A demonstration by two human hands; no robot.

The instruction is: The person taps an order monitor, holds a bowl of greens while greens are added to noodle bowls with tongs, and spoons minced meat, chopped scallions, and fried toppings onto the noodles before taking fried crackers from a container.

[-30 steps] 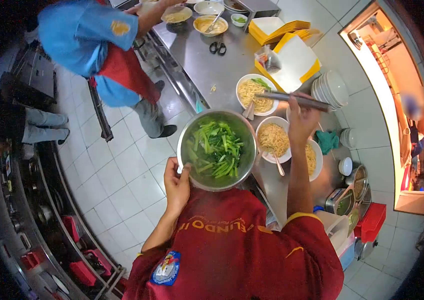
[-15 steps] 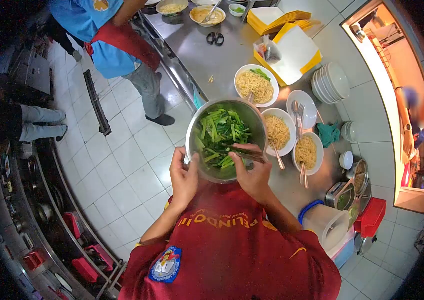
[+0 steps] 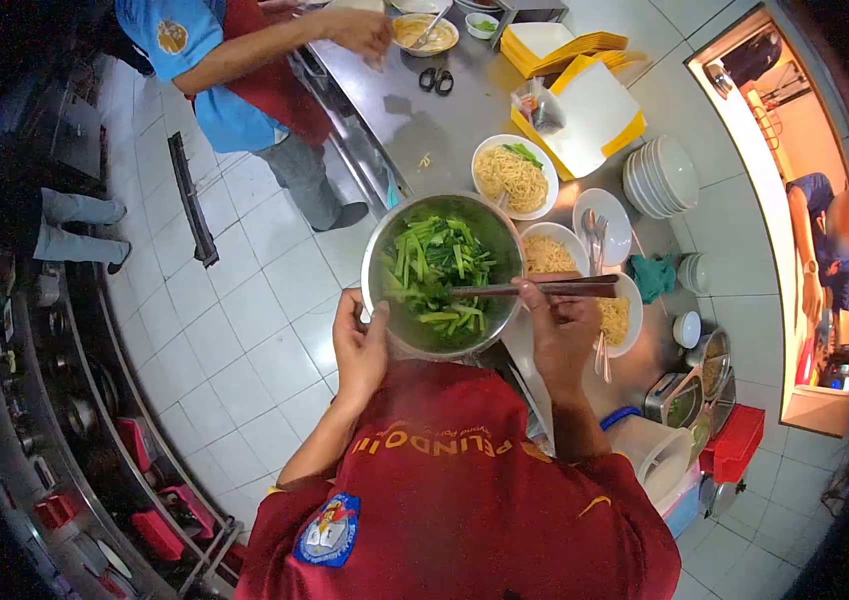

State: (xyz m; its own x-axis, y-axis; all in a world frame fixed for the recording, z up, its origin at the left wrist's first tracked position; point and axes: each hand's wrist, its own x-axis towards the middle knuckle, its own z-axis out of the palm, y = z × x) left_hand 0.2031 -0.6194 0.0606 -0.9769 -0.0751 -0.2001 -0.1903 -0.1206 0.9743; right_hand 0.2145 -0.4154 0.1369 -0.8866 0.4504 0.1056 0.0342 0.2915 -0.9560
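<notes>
My left hand (image 3: 360,340) is closed on the rim of a steel mixing bowl (image 3: 376,245), thumb on the near left edge. Cut leafy greens (image 3: 439,255) lie inside the bowl. Brown chopsticks (image 3: 554,288) are gripped in my right hand (image 3: 559,325) at the bowl's right side, their tips among the greens. Just beyond that hand are a noodle bowl (image 3: 550,250), partly covered by the chopsticks and steel bowl, and another noodle bowl (image 3: 616,318) with cutlery in it. A third noodle bowl (image 3: 511,180), topped with some greens, stands farther back.
On the steel counter (image 3: 364,60) lie black scissors (image 3: 435,80) and yellow-and-white takeaway boxes (image 3: 594,115). Stacked white bowls (image 3: 662,175) stand against the wall. A co-worker in a blue shirt (image 3: 229,100) reaches over the counter at upper left. A plastic container (image 3: 649,445) is at right.
My right hand has moved right, toward the bowl's outer side, and the chopsticks now lie flatter across the rim. The steel bowl shifted slightly left. The co-worker's arm now extends over the counter.
</notes>
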